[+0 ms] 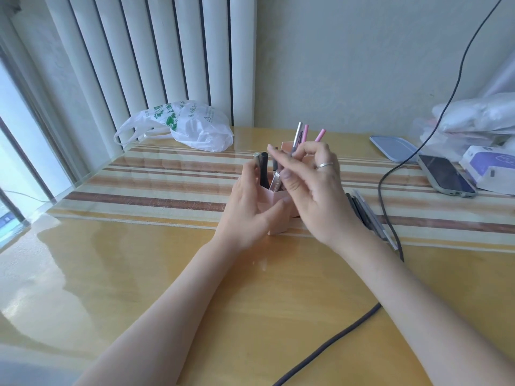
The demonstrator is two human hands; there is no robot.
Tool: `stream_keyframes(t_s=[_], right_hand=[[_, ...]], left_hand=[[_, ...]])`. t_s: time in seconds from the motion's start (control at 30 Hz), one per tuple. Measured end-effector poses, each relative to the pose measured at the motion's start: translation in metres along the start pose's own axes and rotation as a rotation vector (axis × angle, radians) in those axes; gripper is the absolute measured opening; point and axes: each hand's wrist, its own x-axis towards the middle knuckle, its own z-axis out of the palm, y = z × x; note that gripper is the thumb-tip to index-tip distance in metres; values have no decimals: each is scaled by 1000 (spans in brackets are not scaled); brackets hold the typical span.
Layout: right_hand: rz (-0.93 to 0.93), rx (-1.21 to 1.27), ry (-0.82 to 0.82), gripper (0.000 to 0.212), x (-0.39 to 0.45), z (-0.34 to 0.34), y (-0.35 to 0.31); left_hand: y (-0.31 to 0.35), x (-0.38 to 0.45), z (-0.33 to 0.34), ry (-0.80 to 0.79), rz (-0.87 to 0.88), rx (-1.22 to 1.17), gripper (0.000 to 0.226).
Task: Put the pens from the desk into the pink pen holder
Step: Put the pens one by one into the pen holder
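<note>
The pink pen holder (pixel 274 200) stands mid-desk on the striped runner, mostly hidden by my hands. My left hand (pixel 248 206) wraps around its left side and steadies it. My right hand (pixel 312 185) hovers over the holder with its fingers pinched on a grey pen (pixel 297 135) that points up and sits low in a rear compartment. Two pink pens (pixel 320 135) stick up behind it. A black pen (pixel 263 168) and a silver one stand in the left compartment. Several dark pens (pixel 367 213) lie on the desk to the right of my right wrist.
A black cable (pixel 387 207) runs down the right side and across the front of the desk. A phone (pixel 446 175), a blue tray (pixel 393 147), a purple-white box (pixel 490 168) and plastic bags sit at right. A white plastic bag (pixel 189 125) lies at the back left.
</note>
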Motion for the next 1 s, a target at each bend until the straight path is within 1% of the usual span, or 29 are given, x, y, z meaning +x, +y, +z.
stream_keyframes(t_s=[0.1, 0.13, 0.17, 0.23, 0.3, 0.4, 0.47, 0.5, 0.53, 0.57, 0.63, 0.7, 0.8, 0.87, 1.0], right_hand=[[23, 26, -77, 61, -2, 3, 0], [18, 64, -82, 60, -3, 2, -1], [13, 106, -67, 56, -2, -1, -1], [35, 138, 22, 46, 1, -8, 0], [118, 143, 132, 36, 5, -19, 3], [226, 200, 267, 23, 11, -37, 14], [310, 131, 302, 18, 12, -48, 25], [371, 46, 283, 15, 12, -54, 32], [449, -62, 227, 13, 11, -60, 40], [535, -172, 132, 12, 9, -66, 47], [698, -304, -93, 9, 3, -73, 57], [791, -369, -274, 9, -2, -70, 59], [853, -500, -540, 30, -4, -62, 52], [855, -549, -631, 39, -2, -59, 47], [788, -637, -679, 41, -3, -54, 43]], left_hand=[[0, 1, 1, 10, -9, 10, 50], [0, 1, 2, 12, -9, 27, 53], [0, 1, 3, 11, -13, 39, 54], [0, 1, 5, 4, -43, 29, 54], [1, 1, 6, -1, -77, 12, 51], [0, 1, 6, -2, -84, 24, 55], [-1, 2, 4, -15, -92, 9, 61], [-1, 2, 3, -25, -99, 2, 68], [-1, 2, 3, -32, -103, 3, 74], [-2, 3, 3, -40, -104, 12, 78], [-2, 2, 5, -45, -108, 25, 75], [-1, 0, 6, -39, -124, 11, 69], [2, 0, 4, -2, -152, 4, 69], [2, 0, 2, 15, -163, 5, 65], [2, 1, 2, 12, -180, 18, 58]])
